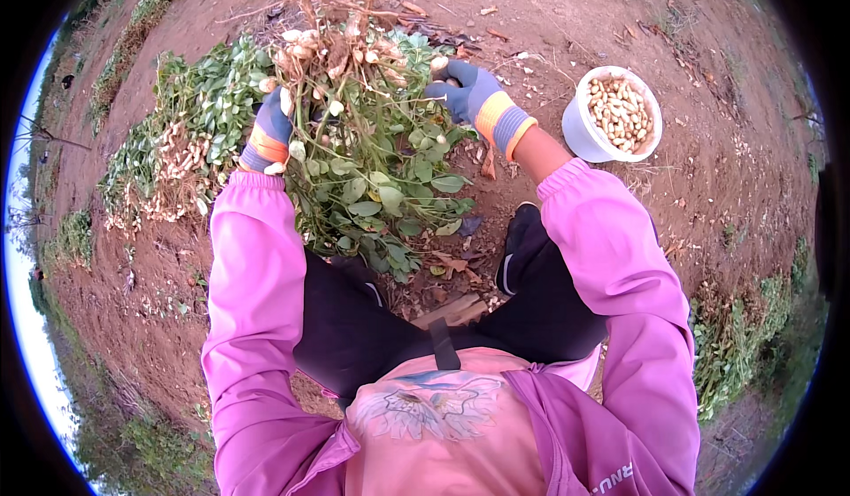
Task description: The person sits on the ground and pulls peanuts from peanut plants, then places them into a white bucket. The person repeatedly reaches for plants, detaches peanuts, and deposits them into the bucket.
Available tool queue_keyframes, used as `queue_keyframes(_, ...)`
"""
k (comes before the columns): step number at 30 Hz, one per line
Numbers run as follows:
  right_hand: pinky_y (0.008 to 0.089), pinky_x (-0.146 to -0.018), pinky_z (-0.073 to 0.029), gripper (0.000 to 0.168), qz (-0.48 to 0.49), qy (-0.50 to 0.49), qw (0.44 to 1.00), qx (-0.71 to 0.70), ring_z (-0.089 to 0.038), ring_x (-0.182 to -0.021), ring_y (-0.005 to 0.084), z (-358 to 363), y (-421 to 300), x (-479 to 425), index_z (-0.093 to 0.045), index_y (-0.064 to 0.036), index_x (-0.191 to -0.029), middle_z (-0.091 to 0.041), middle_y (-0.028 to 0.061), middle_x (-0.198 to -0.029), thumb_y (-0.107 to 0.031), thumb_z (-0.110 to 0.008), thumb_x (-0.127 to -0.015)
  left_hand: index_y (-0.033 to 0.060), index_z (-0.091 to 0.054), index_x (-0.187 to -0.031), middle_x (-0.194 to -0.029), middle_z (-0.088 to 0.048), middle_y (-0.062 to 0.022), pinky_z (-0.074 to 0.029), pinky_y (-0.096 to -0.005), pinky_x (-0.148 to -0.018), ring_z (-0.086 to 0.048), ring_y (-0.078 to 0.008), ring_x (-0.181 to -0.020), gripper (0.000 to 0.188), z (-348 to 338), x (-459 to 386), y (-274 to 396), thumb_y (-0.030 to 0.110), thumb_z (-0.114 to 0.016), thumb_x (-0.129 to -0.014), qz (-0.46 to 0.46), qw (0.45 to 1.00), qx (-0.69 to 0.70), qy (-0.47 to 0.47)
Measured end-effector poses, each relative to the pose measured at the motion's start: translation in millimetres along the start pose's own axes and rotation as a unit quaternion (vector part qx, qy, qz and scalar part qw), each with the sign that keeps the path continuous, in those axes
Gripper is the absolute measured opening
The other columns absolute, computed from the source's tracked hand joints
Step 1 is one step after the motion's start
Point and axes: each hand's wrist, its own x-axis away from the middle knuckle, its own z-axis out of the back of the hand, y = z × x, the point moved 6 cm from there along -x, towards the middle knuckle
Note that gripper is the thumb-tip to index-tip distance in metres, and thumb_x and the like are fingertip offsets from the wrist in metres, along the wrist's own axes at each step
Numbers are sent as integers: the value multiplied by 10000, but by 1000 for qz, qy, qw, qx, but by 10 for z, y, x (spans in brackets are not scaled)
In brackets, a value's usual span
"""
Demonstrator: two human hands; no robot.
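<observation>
My left hand [269, 127], in a grey and orange work glove, grips an uprooted bunch of peanut plants [372, 184]. The roots and pale pods [309, 43] point away from me at the top, and leafy stems hang toward my feet. Part of this hand is hidden by the stems. Just right of the roots, my right hand [475, 94], gloved alike, has its fingers curled around a few peanut pods [438, 63]. A white plastic bucket [578, 127] stands to the right of that hand, holding many picked peanuts [621, 114].
A heap of peanut plants [216, 87] with pods attached lies on the left. Dry leaves [455, 263] and a piece of wood [455, 310] lie on the reddish soil [704, 184] between my feet. More cut greenery [744, 343] lies far right.
</observation>
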Motion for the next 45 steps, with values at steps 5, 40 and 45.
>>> queue_keyframes(5,306,-566,-474,269,-28,-28,999,-3,-568,-606,151,-25,-82,54,-617,-60,-942,-603,74,-711,-255,-647,-759,-11,-557,-1134,-991,-638,-103,-465,-308,-797,-606,-202,-879,481,101,-22,-156,387,-337,-976,-21,1000,-6,-3)
queue_keyframes(40,241,-454,-418,206,61,46,982,-173,-509,-518,89,380,-467,374,-622,-43,-937,-554,14,-661,-207,-635,-813,2,-557,-1109,-941,-632,-153,-471,-334,-780,-617,-275,-871,307,-55,-43,31,227,-435,-941,-95,987,-124,-50)
queue_keyframes(45,227,-462,-434,208,86,-33,994,-55,-508,-503,75,214,-546,410,-628,-65,-950,-552,3,-626,-217,-644,-809,8,-538,-1137,-970,-634,-147,-470,-327,-786,-618,-259,-881,299,-20,-20,43,198,-451,-924,-164,969,-184,-36)
